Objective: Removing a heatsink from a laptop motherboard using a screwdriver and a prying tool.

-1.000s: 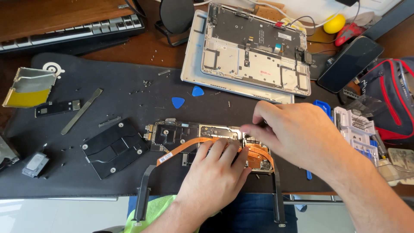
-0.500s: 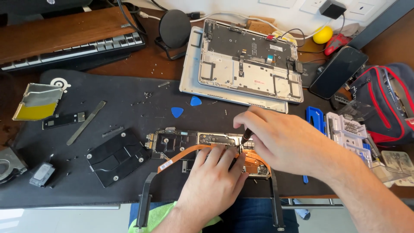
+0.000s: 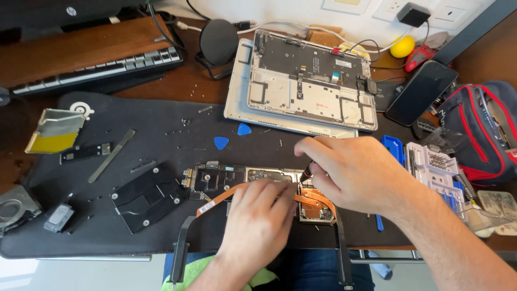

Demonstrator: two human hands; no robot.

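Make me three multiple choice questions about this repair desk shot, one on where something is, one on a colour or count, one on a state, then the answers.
1. Where does the left hand rest?
A. on the circuit board
B. on the keyboard
C. on the phone

2. How many blue picks lie on the black mat?
A. one
B. two
C. four

3. What state is the laptop shell in?
A. shut with its cover on
B. opened, insides bare
C. folded upright

Answers:
1 A, its palm lies flat over the circuit board near the copper heat pipe.
2 B, two sit side by side above the board.
3 B, it lies flat with inner frame exposed, while the right hand holds a screwdriver tip to the board.
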